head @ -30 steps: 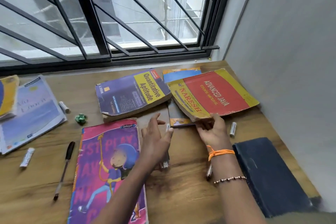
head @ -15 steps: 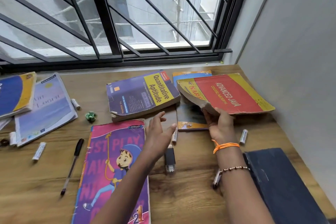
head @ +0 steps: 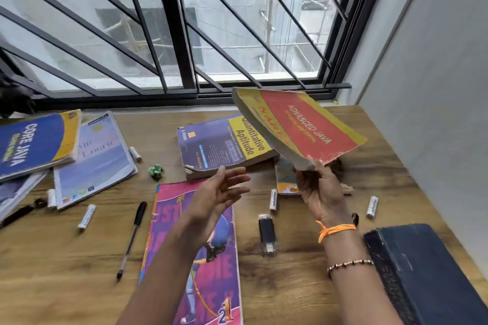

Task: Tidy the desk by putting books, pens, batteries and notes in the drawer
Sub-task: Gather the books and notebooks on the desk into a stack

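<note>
Only 1 view is given, from a camera worn on the person's head. It looks forward and steeply down across the wooden bench, toward the barred window at the far edge, with a grey wall along the right side. It sits close: both forearms rise from the bottom edge of the frame, and the wide lens bends the window bars outward toward the borders.

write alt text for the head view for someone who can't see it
A right hand lifts a red Advanced Java book off a wooden desk strewn with books, pens and batteries; the open left hand hovers beside it.
</note>
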